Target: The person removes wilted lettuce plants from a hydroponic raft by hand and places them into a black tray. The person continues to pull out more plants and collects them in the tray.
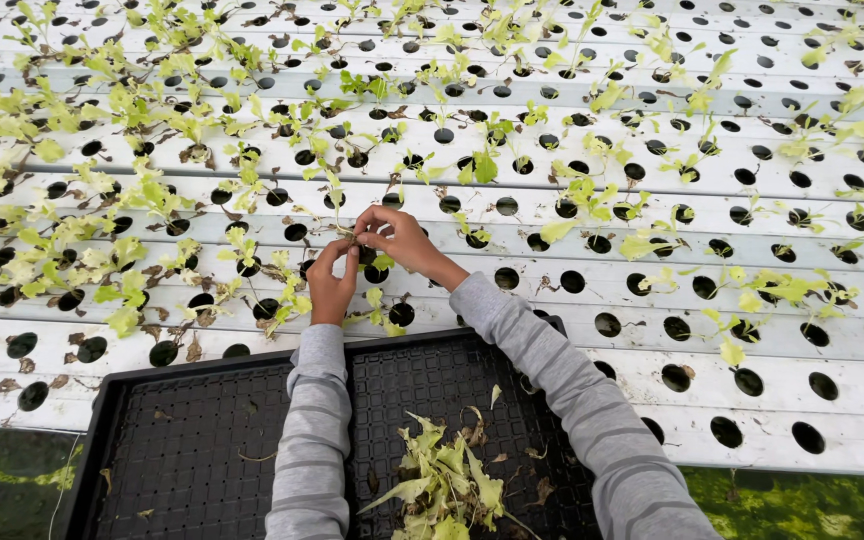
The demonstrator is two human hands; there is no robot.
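Both of my hands reach over white grow channels (552, 300) pierced with round holes, many holding small pale green seedlings. My left hand (332, 280) and my right hand (397, 238) meet at one seedling (354, 238), fingers pinched on its brown, wilted base above a hole. Grey sleeves cover both arms. Below my arms lies a black mesh tray (182, 440) holding a pile of pulled yellow-green leaves (442, 485).
Seedlings crowd the left and upper channels; the right and lower rows show mostly bare dark holes (749, 381). Dry brown leaf bits litter the left channels. Green algae-covered ground (812, 505) shows beyond the front edge of the channels.
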